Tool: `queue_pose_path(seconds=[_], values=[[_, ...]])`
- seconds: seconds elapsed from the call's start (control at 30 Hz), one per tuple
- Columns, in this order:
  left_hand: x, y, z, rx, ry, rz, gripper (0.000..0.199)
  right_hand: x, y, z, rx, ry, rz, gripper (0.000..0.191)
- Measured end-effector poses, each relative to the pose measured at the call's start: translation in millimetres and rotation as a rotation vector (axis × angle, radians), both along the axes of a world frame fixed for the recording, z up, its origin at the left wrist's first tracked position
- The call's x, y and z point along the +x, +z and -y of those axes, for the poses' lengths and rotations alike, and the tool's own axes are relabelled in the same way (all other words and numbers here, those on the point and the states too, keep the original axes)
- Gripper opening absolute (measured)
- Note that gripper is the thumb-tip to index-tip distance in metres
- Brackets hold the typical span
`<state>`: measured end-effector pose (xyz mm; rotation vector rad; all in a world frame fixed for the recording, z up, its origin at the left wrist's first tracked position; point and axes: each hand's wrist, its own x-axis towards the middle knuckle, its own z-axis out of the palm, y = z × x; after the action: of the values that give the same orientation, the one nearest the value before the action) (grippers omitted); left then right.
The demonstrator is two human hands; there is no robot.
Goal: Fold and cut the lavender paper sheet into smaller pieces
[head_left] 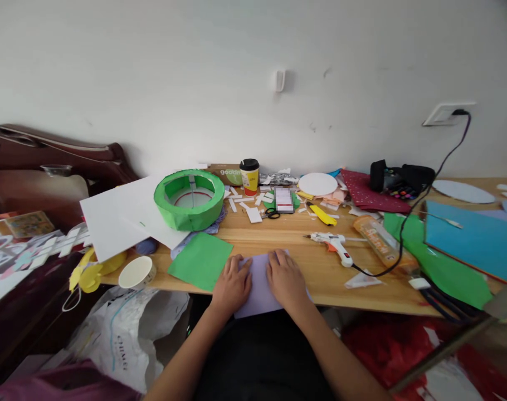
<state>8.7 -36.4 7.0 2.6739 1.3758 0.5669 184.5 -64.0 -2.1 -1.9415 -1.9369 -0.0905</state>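
Observation:
A pale lilac sheet of paper (259, 284) lies at the front edge of the wooden table (320, 278). My left hand (232, 284) presses flat on its left side and my right hand (286, 279) presses flat on its right side, fingers pointing away from me. A green paper square (200, 260) lies just left of my left hand. A white hot glue gun (335, 246) rests on the table to the right of my right hand, its black cord running up to a wall socket (448, 113).
A green paper-covered ring (189, 199) sits on white sheets (123, 220) at the left. A coffee cup (249, 176), scissors (272, 213), paper scraps, a glue stick pack (379, 240), green and blue sheets (471, 239) crowd the back and right. A paper cup (136, 272) sits at the left corner.

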Motion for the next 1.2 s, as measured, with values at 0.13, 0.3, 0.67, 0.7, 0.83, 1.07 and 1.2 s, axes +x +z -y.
queue_pose_path(seconds=[0.13,0.3,0.67,0.7,0.83,1.07,1.2], values=[[0,-2.8,-1,0.007,0.013,0.004,0.042,-16,0.5,-2,0.001,0.155,-0.019,0.040],[-1,-4.4,-1,-0.001,0.014,0.014,0.045,2,2.3,-1,0.003,0.052,-0.026,0.039],[1,-5.4,-2,-0.011,0.026,0.000,0.048,-2,3.8,3,0.002,0.065,-0.028,0.040],[0,-5.1,-2,-0.007,0.021,0.002,0.048,0,4.3,2,0.002,0.004,-0.020,0.039],[0,-3.4,-2,-0.013,0.033,-0.031,0.047,-5,2.9,2,0.014,0.092,-0.034,0.039],[12,9.3,0,-0.072,0.087,-0.146,0.052,-7,9.3,0,-0.054,0.005,-0.009,0.040],[21,16.8,-1,-0.059,0.093,-0.222,0.049,-11,9.4,-2,-0.093,0.109,-0.019,0.042]])
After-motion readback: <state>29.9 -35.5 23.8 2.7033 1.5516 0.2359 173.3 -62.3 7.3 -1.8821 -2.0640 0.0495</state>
